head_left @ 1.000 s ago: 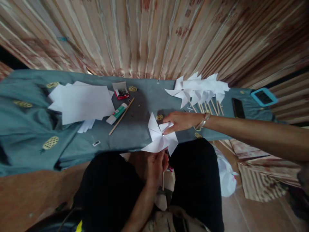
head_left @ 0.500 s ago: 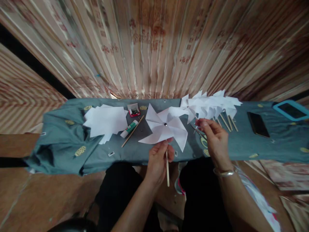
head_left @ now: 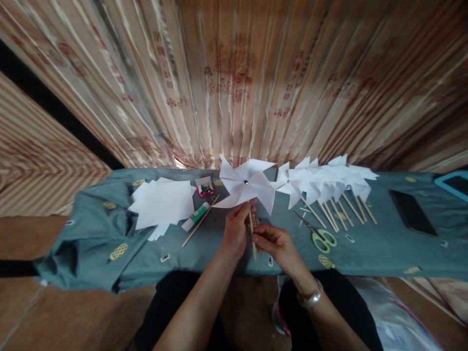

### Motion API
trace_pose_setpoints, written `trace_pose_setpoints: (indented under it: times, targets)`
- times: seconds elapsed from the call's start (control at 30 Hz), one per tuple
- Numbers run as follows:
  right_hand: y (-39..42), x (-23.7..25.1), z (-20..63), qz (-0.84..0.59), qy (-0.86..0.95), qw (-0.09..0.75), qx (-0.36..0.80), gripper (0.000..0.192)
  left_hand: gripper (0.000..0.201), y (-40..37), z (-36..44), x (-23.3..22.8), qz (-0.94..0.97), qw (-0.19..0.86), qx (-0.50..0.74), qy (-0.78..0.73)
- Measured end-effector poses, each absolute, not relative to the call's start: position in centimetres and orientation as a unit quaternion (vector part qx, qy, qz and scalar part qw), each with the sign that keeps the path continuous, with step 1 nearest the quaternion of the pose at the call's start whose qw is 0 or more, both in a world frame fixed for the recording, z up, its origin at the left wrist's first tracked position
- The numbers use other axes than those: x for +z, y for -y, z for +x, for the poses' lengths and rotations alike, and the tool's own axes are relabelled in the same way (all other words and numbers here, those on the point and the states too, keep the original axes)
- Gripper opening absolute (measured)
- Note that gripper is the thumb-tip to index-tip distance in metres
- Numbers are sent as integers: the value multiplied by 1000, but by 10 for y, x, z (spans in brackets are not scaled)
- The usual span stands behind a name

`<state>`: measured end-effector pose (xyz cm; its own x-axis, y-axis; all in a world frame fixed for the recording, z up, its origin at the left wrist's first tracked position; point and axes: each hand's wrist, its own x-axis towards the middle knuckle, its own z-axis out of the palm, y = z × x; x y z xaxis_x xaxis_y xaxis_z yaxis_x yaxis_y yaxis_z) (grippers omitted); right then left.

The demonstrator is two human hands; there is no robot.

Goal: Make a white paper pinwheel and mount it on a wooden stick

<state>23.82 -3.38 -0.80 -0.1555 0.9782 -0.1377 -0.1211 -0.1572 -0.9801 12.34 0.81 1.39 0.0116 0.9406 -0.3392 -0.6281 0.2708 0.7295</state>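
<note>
A white paper pinwheel [head_left: 245, 182] with a dark round pin at its centre stands over the middle of the cloth-covered table. My left hand [head_left: 237, 225] is closed round its wooden stick just below the blades. Lower on the same stick, the fingers of my right hand [head_left: 276, 243] pinch it near the end. To the right lies a row of finished-looking paper pinwheels [head_left: 321, 178], overlapping, their sticks pointing towards me. Scissors [head_left: 321, 239] with pale green handles rest in front of that row.
On the left are a stack of white paper [head_left: 164, 202], a glue stick [head_left: 196, 216], a loose wooden stick [head_left: 201, 220] and a small red box of pins [head_left: 204, 187]. A black phone [head_left: 412, 212] and a blue-edged device [head_left: 455, 183] lie at the right. A curtain [head_left: 234, 87] hangs behind.
My right hand has come from the pinwheel row back to the held pinwheel's stick and grips it. The held pinwheel has shifted slightly up and left. The camera view has tilted up a little.
</note>
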Motion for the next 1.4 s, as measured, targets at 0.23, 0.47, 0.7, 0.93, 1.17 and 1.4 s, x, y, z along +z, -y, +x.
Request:
trace_pose_setpoints:
  times: [0.23, 0.47, 0.7, 0.93, 1.17, 1.4]
  targets:
    - [33, -15, 249, -485, 468, 441, 593, 29, 43, -7, 125, 4, 256, 665, 542, -445]
    - [23, -15, 259, -496, 451, 452, 589, 32, 29, 1, 123, -6, 304, 665, 510, -453]
    - [24, -16, 257, -492, 453, 454, 589, 37, 26, 6, 119, -11, 308, 661, 502, -464]
    - [17, -11, 290, -555, 440, 527, 470, 35, 25, 8, 115, -13, 313, 654, 507, -467]
    - [6, -12, 300, -534, 393, 593, 457, 36, 25, 13, 123, -22, 325, 661, 483, -474]
    - [6, -10, 294, -517, 359, 591, 506, 35, 24, 13, 130, -23, 333, 656, 481, -477]
